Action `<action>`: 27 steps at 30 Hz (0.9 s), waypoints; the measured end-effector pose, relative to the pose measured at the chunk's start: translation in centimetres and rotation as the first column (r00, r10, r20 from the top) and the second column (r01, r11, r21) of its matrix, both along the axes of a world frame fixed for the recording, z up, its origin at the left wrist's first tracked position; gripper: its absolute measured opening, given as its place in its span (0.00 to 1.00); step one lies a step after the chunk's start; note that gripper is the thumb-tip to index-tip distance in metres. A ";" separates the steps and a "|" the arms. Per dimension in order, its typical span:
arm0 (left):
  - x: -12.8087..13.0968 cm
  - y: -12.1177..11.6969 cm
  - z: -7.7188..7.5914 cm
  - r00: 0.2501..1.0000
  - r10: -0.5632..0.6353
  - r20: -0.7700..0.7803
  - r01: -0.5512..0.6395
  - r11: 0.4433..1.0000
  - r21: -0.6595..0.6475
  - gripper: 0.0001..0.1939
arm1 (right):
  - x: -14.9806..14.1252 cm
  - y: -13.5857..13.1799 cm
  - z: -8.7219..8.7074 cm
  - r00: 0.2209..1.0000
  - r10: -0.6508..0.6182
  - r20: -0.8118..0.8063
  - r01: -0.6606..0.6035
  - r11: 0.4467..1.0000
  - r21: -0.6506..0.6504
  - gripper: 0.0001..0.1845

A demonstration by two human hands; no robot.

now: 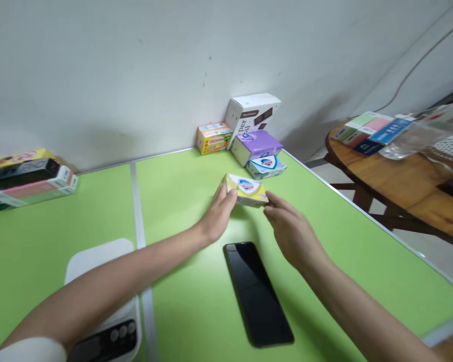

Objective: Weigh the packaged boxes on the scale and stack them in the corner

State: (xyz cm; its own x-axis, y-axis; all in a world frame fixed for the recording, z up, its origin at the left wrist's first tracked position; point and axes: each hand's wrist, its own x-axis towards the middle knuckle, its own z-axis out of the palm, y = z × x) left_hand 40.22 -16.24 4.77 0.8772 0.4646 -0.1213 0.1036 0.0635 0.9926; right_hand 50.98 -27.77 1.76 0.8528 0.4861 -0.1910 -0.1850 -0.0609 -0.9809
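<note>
A small yellow soap box [246, 189] with a red and blue logo is held between both hands just above the green table [355, 241]. My left hand [219, 215] grips its left end with fingers curled round it. Fingertips of my right hand [291, 229] pinch its right end. A black phone [257, 291] lies screen up on the table just in front of both hands. A white kitchen scale [106, 296] sits under my left forearm.
Against the wall stand a white box [252, 116], an orange box [213, 138], a purple pack [257, 146] and a pale blue soap box [266, 166]. Stacked long boxes [24, 180] lie at far left. A round wooden table [407, 181] with packets stands at right.
</note>
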 end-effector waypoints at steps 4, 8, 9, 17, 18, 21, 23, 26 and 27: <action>-13.2 -2.7 1.4 0.955 0.130 -0.268 -0.109 0.990 0.089 0.36 | -9.9 -1.8 1.3 0.969 0.248 -0.015 -0.248 0.969 0.006 0.33; -24.4 -5.2 1.1 0.883 0.378 -0.279 -0.351 0.925 0.143 0.33 | -19.9 -2.0 0.8 0.887 0.452 0.094 -0.451 0.892 -0.032 0.35; -26.4 -5.5 0.8 0.862 0.437 -0.259 -0.408 0.899 0.158 0.33 | -22.0 -1.7 0.5 0.872 0.476 0.113 -0.476 0.879 -0.029 0.34; -32.8 -3.2 -1.6 0.806 0.565 -0.178 -0.550 0.825 0.131 0.31 | -29.4 1.9 -1.4 0.835 0.526 0.161 -0.524 0.850 -0.060 0.33; -33.0 -2.9 -1.9 0.806 0.563 -0.184 -0.545 0.827 0.142 0.31 | -29.2 2.0 -1.6 0.827 0.541 0.151 -0.534 0.841 -0.087 0.34; -33.3 -2.7 -3.1 0.778 0.596 -0.198 -0.555 0.801 0.226 0.31 | -28.0 1.5 -2.0 0.843 0.521 0.131 -0.499 0.850 -0.167 0.36; -33.7 -2.8 -3.6 0.738 0.639 -0.217 -0.587 0.767 0.259 0.31 | -26.7 0.9 -2.1 0.874 0.462 0.153 -0.427 0.879 -0.211 0.35; -34.1 -3.2 -4.0 0.725 0.638 -0.262 -0.595 0.770 0.229 0.29 | -25.2 0.1 -2.2 0.875 0.444 0.195 -0.388 0.881 -0.270 0.33; -34.2 -3.3 -4.0 0.737 0.620 -0.269 -0.580 0.785 0.219 0.29 | -25.1 0.0 -2.3 0.863 0.462 0.205 -0.397 0.871 -0.290 0.33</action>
State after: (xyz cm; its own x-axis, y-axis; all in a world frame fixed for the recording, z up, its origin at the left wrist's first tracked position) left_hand 6.06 -19.59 0.74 0.3354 0.9089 -0.2478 0.3835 0.1085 0.9171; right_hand 25.90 -27.80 -0.50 0.6027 0.7847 -0.1451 0.1707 -0.3044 -0.9371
